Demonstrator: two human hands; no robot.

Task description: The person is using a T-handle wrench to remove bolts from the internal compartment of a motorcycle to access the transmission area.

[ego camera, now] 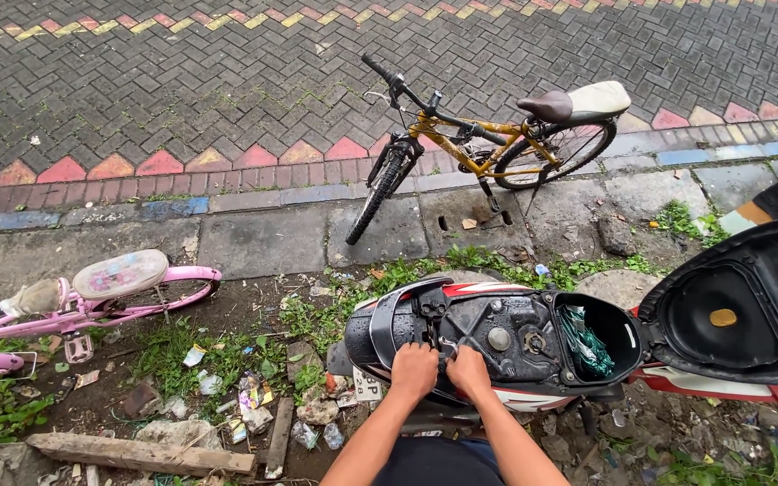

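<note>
A red, white and black scooter [488,292] stands in front of me with its seat [740,310] flipped open to the right. The black under-seat compartment [506,337] is bare, and green cord [587,346] lies in the storage tub. My left hand [413,371] and my right hand [468,371] rest side by side at the compartment's rear edge, fingers curled on a small part there. What they grip is hidden under the fingers.
A yellow bicycle [488,144] with a white and brown saddle stands on the paved kerb beyond the scooter. A pink child's bicycle [92,297] lies at the left. Litter, stones and a wooden plank [141,454] lie on the muddy, weedy ground at lower left.
</note>
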